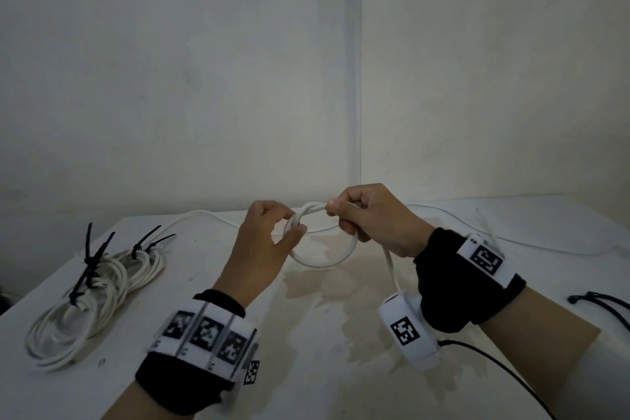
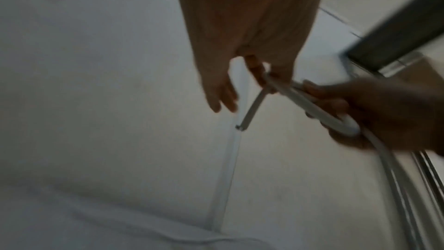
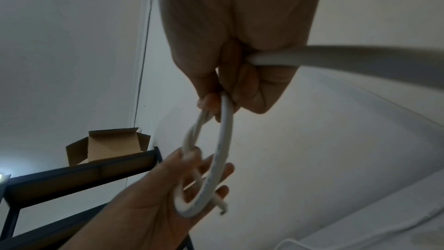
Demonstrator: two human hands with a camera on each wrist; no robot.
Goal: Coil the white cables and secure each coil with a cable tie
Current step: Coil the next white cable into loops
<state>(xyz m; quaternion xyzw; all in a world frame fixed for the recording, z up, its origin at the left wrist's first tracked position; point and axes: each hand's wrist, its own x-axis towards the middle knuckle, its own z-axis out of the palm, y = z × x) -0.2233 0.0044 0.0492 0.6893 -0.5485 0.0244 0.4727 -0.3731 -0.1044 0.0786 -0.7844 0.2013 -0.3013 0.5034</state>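
A white cable is bent into a small loop (image 1: 324, 261) held above the middle of the white table (image 1: 341, 334). My left hand (image 1: 296, 223) pinches the loop's left side between thumb and forefinger. My right hand (image 1: 335, 211) grips the loop's top right, with a tail (image 1: 392, 269) hanging below it. In the right wrist view the loop (image 3: 223, 140) runs from my right hand (image 3: 216, 104) down to my left hand (image 3: 192, 168), with the cut cable end (image 3: 222, 208) beside it. The left wrist view shows that cable end (image 2: 243, 125) sticking out past my left fingers (image 2: 257, 71).
Two finished white coils (image 1: 85, 303) (image 1: 146, 262), each bound with black cable ties, lie at the table's left. Loose black ties (image 1: 600, 303) lie at the right edge. Slack cable (image 1: 511, 239) trails along the back by the wall. A cardboard box (image 3: 113, 144) sits on a dark shelf (image 3: 84, 174).
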